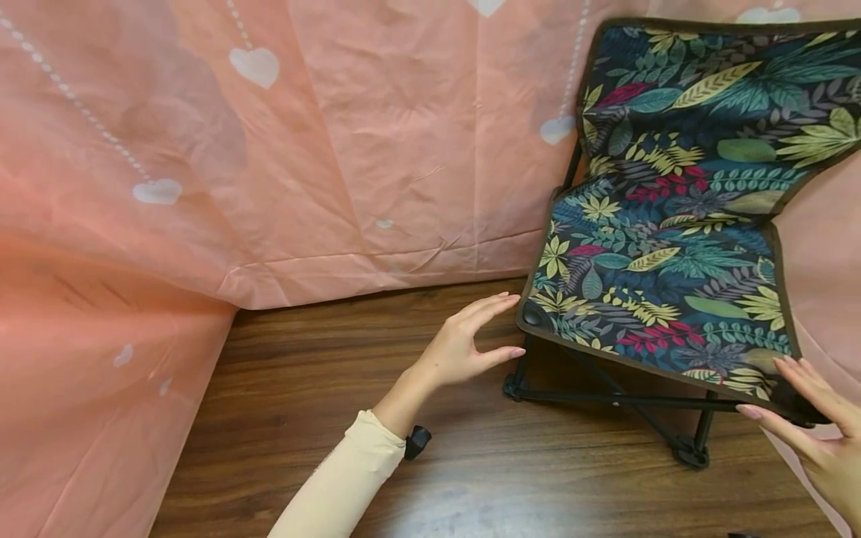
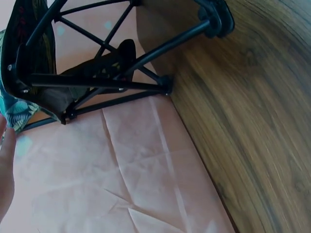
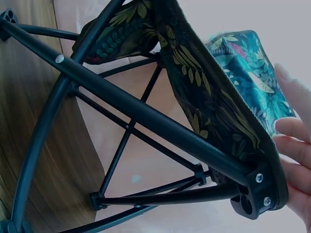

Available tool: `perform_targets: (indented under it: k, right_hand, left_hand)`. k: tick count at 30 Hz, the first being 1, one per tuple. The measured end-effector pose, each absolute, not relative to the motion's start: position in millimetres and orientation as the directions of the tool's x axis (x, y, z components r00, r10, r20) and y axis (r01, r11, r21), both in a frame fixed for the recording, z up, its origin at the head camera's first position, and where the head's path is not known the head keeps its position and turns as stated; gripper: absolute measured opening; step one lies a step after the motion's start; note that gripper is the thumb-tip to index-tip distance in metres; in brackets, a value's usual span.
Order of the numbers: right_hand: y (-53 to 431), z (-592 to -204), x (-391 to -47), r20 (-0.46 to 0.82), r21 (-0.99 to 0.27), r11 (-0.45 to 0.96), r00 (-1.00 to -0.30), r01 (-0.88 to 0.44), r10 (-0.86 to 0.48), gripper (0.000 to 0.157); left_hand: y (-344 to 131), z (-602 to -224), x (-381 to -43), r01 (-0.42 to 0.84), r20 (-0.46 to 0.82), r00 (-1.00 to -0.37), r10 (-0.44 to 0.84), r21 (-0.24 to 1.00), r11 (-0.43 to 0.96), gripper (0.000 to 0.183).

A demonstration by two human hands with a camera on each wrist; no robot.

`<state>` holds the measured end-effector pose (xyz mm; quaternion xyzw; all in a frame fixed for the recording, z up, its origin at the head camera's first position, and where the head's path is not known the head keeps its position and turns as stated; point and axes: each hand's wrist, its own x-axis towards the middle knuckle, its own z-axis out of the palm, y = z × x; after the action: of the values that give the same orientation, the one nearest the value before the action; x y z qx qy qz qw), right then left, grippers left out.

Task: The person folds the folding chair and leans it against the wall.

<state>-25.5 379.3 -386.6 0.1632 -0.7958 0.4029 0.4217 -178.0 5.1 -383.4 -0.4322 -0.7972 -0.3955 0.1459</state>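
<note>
Standing on the wood floor, the chair fills the right of my view, its leafy seat nearest me and its back rising beyond. My left hand is beside the seat's near left corner, fingers apart from the thumb and clamped on nothing; I cannot tell whether a fingertip meets the edge. My right hand is at the near right corner, its fingers fairly straight over the edge, the thumb apart from them at the front. Under the seat, black poles cross. Pink cloth with white hearts hangs behind the chair and to my left. A pale sleeve covers my left forearm.
</note>
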Motion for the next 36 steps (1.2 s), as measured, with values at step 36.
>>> perform_targets:
  k: [36]
  right_hand:
    - [401,-411,-15,0.732,-0.575,0.694,-0.650,-0.433,0.201,0.022]
  left_hand:
    - [35,-397,-201,0.849,0.602,-0.489,0.631,0.495,0.185,0.036]
